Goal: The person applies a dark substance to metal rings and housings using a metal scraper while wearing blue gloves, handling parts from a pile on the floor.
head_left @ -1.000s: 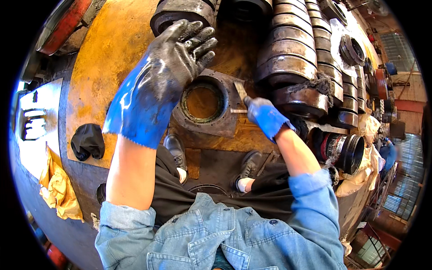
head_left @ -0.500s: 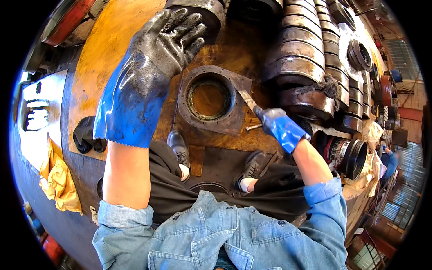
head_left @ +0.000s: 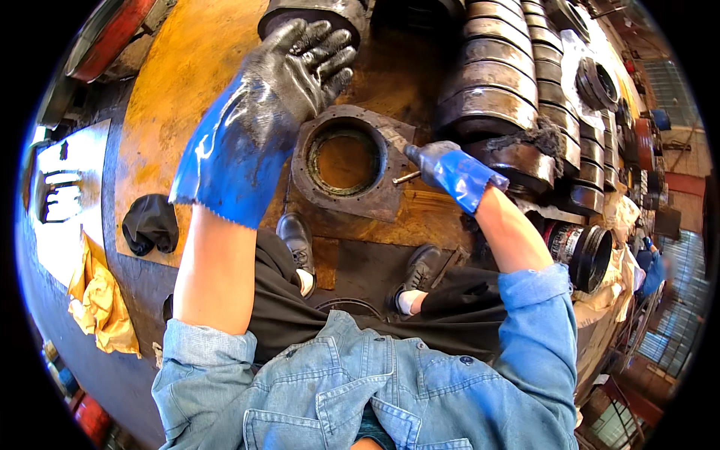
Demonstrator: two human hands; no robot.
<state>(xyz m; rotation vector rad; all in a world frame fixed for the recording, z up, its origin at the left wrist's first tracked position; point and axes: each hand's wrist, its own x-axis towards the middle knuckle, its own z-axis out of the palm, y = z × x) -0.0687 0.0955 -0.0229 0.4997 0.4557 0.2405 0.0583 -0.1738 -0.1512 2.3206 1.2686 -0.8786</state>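
Observation:
My left hand [head_left: 300, 82], in a blue and black glove, is raised with the palm showing and the fingers spread. Its palm looks wet and dark, and nothing rests in it. My right hand [head_left: 444, 166], gloved alike, is closed round a flat-ended tool [head_left: 393, 138], a brush or scraper; I cannot tell which. The tool's end is over the right edge of a dark metal flange plate [head_left: 310, 184], which has a round hole and small holes round its ring. A bolt-like metal pin [head_left: 406, 178] sticks out beside the right hand; whether the hand holds it is unclear.
Stacked dark metal rings [head_left: 491, 75] lie in rows at the right. A large cylinder [head_left: 319, 15] stands beyond my left hand. A black cloth-like item [head_left: 150, 225] and crumpled yellow paper [head_left: 101, 307] lie at the left. A printed bucket [head_left: 581, 251] lies at the right.
My right hand has moved away from me and slightly left, bringing the tool and the pin over the plate. The left hand has shifted slightly right and stays open.

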